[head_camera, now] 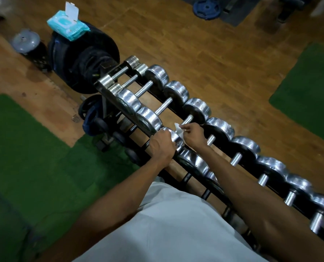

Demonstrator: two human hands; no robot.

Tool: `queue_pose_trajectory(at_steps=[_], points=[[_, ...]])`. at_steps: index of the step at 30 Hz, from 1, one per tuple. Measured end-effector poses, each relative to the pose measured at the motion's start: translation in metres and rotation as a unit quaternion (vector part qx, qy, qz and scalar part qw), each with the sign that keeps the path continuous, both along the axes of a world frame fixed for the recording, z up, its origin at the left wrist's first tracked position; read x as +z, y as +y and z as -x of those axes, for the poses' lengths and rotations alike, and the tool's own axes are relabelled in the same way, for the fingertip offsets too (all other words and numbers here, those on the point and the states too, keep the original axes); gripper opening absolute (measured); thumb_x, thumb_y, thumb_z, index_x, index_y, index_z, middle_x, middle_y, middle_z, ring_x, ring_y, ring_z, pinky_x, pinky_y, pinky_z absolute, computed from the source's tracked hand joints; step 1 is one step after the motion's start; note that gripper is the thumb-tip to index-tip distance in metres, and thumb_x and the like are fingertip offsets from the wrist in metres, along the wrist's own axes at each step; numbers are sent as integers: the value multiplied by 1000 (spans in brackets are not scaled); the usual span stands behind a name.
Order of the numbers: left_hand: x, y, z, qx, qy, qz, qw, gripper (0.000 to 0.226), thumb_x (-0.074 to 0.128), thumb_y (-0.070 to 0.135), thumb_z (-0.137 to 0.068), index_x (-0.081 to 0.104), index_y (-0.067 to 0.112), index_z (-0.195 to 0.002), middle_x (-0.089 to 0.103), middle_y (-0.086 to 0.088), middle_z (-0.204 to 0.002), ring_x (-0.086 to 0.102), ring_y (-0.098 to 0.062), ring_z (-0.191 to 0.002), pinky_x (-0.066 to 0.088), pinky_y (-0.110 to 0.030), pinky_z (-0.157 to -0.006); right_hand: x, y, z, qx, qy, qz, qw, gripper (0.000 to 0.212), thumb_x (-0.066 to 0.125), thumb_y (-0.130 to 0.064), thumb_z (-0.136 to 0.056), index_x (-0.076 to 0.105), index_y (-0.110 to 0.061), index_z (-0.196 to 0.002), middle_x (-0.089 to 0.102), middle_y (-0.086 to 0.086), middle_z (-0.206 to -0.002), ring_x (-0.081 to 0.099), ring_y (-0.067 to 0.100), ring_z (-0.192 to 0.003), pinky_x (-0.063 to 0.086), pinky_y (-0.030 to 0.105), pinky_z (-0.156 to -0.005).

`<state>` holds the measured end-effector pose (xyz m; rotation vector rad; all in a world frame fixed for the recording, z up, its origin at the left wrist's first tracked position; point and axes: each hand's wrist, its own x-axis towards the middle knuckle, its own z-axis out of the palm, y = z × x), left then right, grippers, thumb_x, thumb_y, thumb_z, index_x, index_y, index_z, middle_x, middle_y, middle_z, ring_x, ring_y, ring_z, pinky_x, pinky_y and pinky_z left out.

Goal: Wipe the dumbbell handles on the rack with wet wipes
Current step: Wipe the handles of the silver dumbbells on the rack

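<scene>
The right hand (192,134) pinches a crumpled white wet wipe (179,129) against the bare steel handle (187,120) of one chrome round-headed dumbbell. The left hand (162,144) curls over that dumbbell's near head (173,138), bracing it; the two hands sit just beside each other without touching. This dumbbell lies partway along the long black steel rack (102,89), with smaller dumbbells beyond it and larger ones on the near side, all resting across the rack's two rails.

The wipe covers only a short stretch of the handle beside the near head, so the far stretch could be missed. If the left hand eases off, the rubbing might roll the dumbbell on the rails and nip a finger against a neighbouring head.

Past the rack's far end, the pale blue soft pack of wet wipes (68,27) lies flap-open atop black weight plates (83,53), well apart from both hands. A dried-out wipe would mean a long reach.
</scene>
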<state>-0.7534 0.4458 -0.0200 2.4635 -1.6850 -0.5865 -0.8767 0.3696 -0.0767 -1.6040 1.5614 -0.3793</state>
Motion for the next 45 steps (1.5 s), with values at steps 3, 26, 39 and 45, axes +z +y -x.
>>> queue_pose_trajectory(at_steps=[3, 26, 39, 45], points=[[0, -1, 1, 5, -11, -14, 1000, 30, 77, 40, -90, 68, 12, -98, 73, -7, -96, 72, -25, -91, 49, -32, -68, -11, -9, 0, 73, 48, -30, 996, 28, 67, -3, -89, 81, -13, -110, 78, 3, -112, 72, 16, -104, 58, 37, -92], [-2, -14, -5, -34, -41, -42, 998, 31, 77, 39, -89, 67, 11, -97, 69, -7, -97, 70, -26, -89, 45, -32, -66, -16, -67, -44, 261, 189, 7, 947, 16, 75, -34, -86, 81, -36, -102, 77, -8, -112, 69, 19, -109, 55, 34, -88], [0, -11, -2, -16, -36, -25, 999, 35, 80, 43, -87, 67, 12, -96, 70, -6, -95, 70, -24, -89, 49, -32, -66, -26, -29, 6, 218, -6, 110, 970, 20, 79, 0, -81, 82, -15, -95, 78, -3, -94, 68, 9, -84, 54, 28, -76], [-1, -10, -1, -32, -36, -40, 998, 34, 77, 42, -90, 68, 10, -97, 66, -8, -108, 67, -29, -98, 57, -43, -77, -19, -6, 10, 42, 8, 6, 999, 25, 68, 1, -82, 83, -19, -88, 76, -5, -81, 66, -1, -68, 46, 6, -59]])
